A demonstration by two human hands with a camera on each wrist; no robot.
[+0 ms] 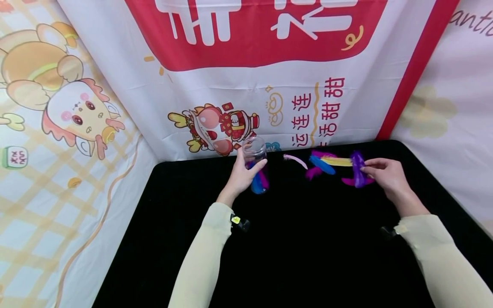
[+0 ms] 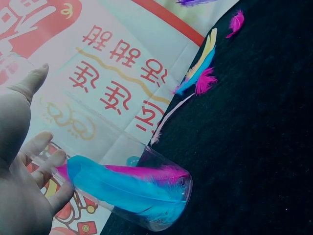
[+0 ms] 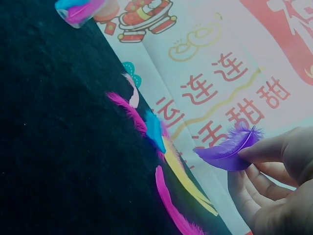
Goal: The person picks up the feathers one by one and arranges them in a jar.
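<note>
My left hand grips a clear jar, its fingers and thumb wrapped round the side. Inside the jar lie a blue feather and a magenta feather. Between thumb and fingertips, my right hand pinches a purple feather, held above the table's back right part. Below and left of it lie a yellow feather, a small blue feather, a pale pink feather and several magenta feathers, one of them a curved magenta feather nearest the right hand.
The black table has rounded back corners. A white and red printed cloth hangs right behind its back edge, close to the jar and the loose feathers. Patterned cloths hang at the left and right sides.
</note>
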